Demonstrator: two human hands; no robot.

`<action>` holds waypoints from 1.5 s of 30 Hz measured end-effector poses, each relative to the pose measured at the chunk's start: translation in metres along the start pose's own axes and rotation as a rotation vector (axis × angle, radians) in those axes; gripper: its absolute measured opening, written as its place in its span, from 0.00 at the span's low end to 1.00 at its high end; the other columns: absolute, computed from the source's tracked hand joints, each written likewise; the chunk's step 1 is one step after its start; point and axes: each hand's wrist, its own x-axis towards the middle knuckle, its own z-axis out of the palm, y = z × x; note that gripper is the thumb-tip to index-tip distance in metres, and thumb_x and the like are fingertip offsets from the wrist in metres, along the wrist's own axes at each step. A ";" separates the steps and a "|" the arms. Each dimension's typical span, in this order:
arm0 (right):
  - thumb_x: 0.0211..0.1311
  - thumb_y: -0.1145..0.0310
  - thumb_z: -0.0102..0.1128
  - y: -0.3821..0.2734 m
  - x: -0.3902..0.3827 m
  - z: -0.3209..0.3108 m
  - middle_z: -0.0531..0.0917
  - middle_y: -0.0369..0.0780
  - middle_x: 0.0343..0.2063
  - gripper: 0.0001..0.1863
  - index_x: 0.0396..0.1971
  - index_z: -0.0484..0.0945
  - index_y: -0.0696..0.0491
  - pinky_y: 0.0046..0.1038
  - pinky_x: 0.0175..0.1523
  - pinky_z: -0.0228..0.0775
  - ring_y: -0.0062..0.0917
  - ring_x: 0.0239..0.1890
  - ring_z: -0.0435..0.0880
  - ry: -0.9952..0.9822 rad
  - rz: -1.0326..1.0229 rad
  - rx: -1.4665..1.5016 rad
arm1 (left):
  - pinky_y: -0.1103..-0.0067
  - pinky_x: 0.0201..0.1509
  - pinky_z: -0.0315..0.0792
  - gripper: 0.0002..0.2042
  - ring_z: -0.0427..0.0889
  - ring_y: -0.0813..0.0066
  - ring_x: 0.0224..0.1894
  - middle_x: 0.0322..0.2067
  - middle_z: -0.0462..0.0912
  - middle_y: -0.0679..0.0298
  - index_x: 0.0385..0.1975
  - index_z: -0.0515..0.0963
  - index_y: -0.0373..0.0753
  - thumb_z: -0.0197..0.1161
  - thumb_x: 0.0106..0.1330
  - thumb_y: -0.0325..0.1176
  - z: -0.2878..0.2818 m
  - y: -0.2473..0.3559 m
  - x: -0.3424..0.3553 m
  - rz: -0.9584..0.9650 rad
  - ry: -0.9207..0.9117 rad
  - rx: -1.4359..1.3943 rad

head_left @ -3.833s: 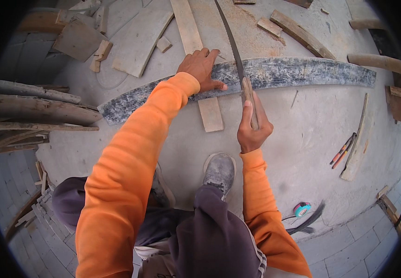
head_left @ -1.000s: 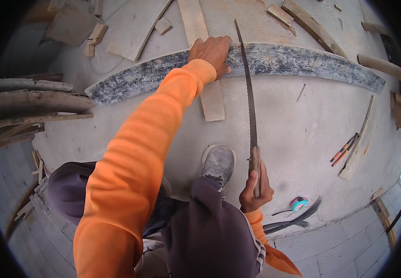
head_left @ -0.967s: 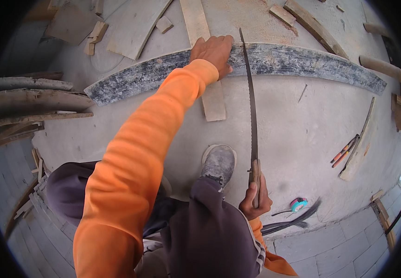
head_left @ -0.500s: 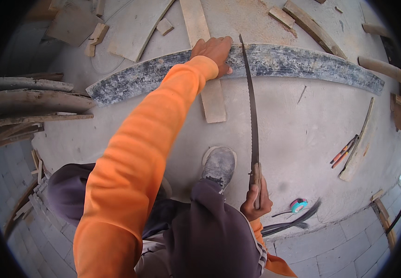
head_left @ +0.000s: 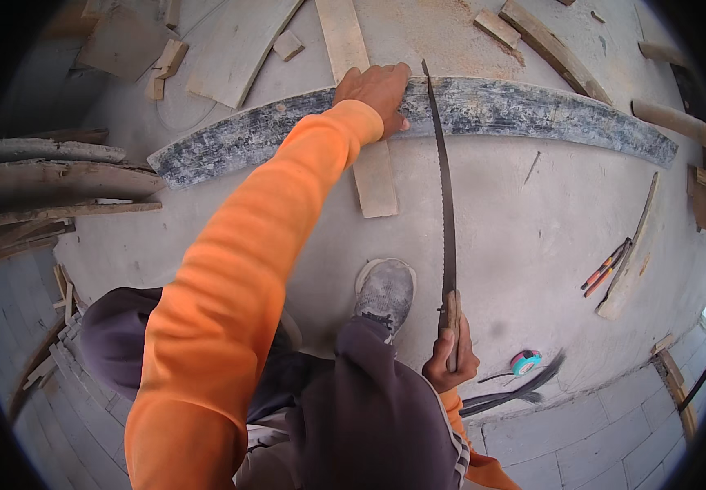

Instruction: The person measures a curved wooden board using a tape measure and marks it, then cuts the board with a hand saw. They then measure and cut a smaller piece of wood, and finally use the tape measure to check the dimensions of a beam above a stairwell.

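Observation:
A long wooden plank with a worn blue-black face lies crosswise over a narrower pale board. My left hand grips the plank where the two cross, its fingers at the far edge and the thumb on the near side. Its orange sleeve hides part of the plank. In my right hand is the wooden handle of a handsaw. The toothed blade points away from me, and its tip overlaps the plank just right of my left hand. Whether the teeth touch the wood I cannot tell.
Pliers rest beside a thin wood strip on the right. A turquoise tape measure and dark strips lie near my right hand. Stacked timber stands at the left; offcuts lie farther off. My shoe is below the plank.
Almost nothing differs. Both hands keep their grip, and the saw stays at nearly the same place; the view has shifted very slightly.

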 end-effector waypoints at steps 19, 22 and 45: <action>0.72 0.73 0.57 -0.012 0.110 0.075 0.89 0.53 0.41 0.17 0.54 0.80 0.69 0.25 0.47 0.79 0.28 0.41 0.89 0.050 -0.119 0.075 | 0.64 0.62 0.66 0.29 0.78 0.57 0.59 0.51 0.83 0.57 0.56 0.72 0.40 0.76 0.58 0.41 -0.007 0.009 -0.006 0.000 -0.014 0.050; 0.70 0.76 0.62 -0.046 0.174 0.099 0.89 0.46 0.32 0.15 0.53 0.82 0.66 0.22 0.37 0.78 0.19 0.30 0.87 0.044 -0.129 0.188 | 0.64 0.62 0.66 0.30 0.78 0.58 0.60 0.52 0.83 0.58 0.57 0.72 0.41 0.77 0.57 0.41 -0.002 0.007 -0.005 -0.022 -0.036 0.051; 0.72 0.73 0.55 -0.001 0.030 0.024 0.90 0.49 0.40 0.18 0.55 0.79 0.69 0.23 0.40 0.78 0.21 0.34 0.86 -0.003 0.017 0.025 | 0.64 0.63 0.66 0.31 0.76 0.60 0.63 0.55 0.83 0.59 0.59 0.72 0.43 0.77 0.56 0.42 -0.001 0.000 -0.004 -0.040 -0.031 0.024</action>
